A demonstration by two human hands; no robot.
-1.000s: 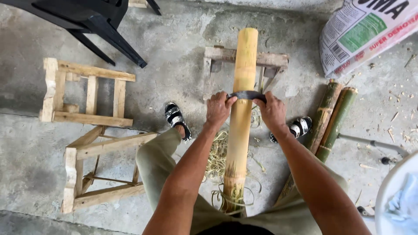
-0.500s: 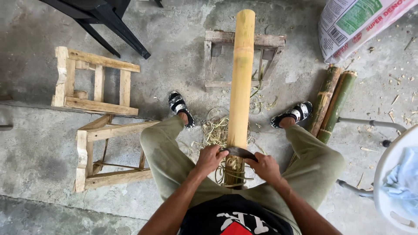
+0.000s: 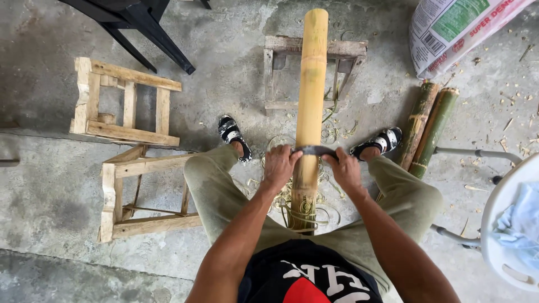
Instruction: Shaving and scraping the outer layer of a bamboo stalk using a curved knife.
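Observation:
A long pale yellow bamboo pole (image 3: 310, 95) runs from between my knees up to a small wooden stand (image 3: 275, 73) that props its far end. A dark curved blade (image 3: 314, 150) lies across the pole about halfway along. My left hand (image 3: 279, 164) grips the blade's left end and my right hand (image 3: 343, 168) grips its right end. Thin curled shavings (image 3: 292, 205) lie around the pole's near end. My sandalled feet (image 3: 231, 134) rest on the concrete either side of the pole.
Two rough wooden frames (image 3: 120, 104) stand at the left. Two green bamboo lengths (image 3: 429, 129) lie at the right, next to a white chair (image 3: 505, 219) holding a blue cloth. A printed sack (image 3: 455, 28) sits at the top right, black chair legs (image 3: 140, 28) at the top left.
Both hands drew the blade down the pole toward my body, then moved it back up to the middle of the pole.

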